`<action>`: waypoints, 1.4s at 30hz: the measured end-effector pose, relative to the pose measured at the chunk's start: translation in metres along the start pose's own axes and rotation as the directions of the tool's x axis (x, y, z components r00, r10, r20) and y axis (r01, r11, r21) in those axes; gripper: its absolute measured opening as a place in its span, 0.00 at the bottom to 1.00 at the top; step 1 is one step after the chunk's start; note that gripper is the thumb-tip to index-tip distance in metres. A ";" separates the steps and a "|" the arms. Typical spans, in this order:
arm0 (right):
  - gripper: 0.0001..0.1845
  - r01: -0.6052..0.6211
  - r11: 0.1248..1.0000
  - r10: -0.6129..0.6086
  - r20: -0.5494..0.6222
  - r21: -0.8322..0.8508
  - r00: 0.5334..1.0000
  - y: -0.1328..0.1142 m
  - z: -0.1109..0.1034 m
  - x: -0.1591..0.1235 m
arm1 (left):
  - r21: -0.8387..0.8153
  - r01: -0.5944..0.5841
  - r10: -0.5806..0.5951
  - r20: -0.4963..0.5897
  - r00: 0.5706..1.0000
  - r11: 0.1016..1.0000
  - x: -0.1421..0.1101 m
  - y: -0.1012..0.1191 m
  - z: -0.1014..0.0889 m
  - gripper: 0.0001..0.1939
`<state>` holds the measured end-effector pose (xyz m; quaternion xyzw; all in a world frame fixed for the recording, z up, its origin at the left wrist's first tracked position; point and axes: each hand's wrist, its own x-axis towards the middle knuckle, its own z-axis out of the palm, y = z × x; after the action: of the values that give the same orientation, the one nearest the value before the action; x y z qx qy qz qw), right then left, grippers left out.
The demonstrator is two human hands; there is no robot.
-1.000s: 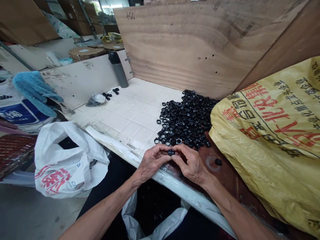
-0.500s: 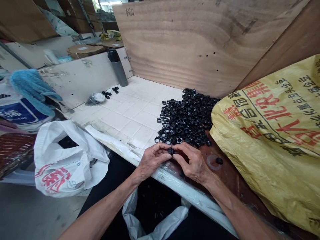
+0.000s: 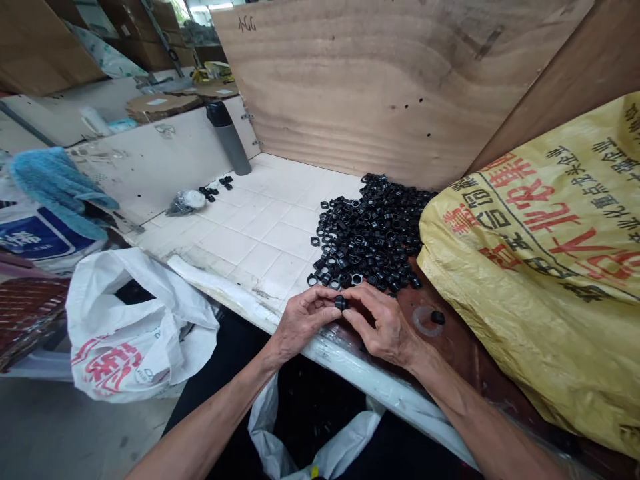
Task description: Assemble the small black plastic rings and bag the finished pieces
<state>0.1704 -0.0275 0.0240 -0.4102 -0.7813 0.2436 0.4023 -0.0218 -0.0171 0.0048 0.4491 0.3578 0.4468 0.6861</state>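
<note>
The fingers of the left hand (image 3: 305,325) and right hand (image 3: 385,327) pinch one black plastic ring (image 3: 341,303) over the edge of the tiled counter (image 3: 250,257). A large heap of matching rings (image 3: 373,233) is left; one loose ring (image 3: 438,317) lies apart on the brown board (image 3: 463,333).

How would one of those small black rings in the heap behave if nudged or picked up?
Likely light and stiff: the black rings look like moulded plastic and hold their shape under the heap. Being round, they may roll when pushed, though flat ends should help them sit.
</note>
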 end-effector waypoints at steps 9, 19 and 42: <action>0.06 -0.046 0.999 0.046 -0.010 0.018 0.999 0.001 0.003 0.000 | 0.022 -0.029 0.029 0.019 0.999 0.999 0.000 0.000 -0.001 0.15; 0.04 -0.047 0.999 0.047 0.008 -0.018 0.999 -0.001 0.004 -0.001 | 0.012 -0.010 0.010 0.021 1.000 1.000 0.001 -0.003 -0.001 0.15; 0.20 -0.613 0.782 0.574 0.253 0.111 0.779 0.007 -0.036 0.010 | 0.693 -0.262 0.122 0.246 0.962 0.672 -0.004 0.006 0.014 0.02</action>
<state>0.1998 -0.0135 0.0431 -0.5693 -0.6221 0.4713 0.2585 -0.0123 -0.0236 0.0158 0.7547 0.3914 0.2988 0.4334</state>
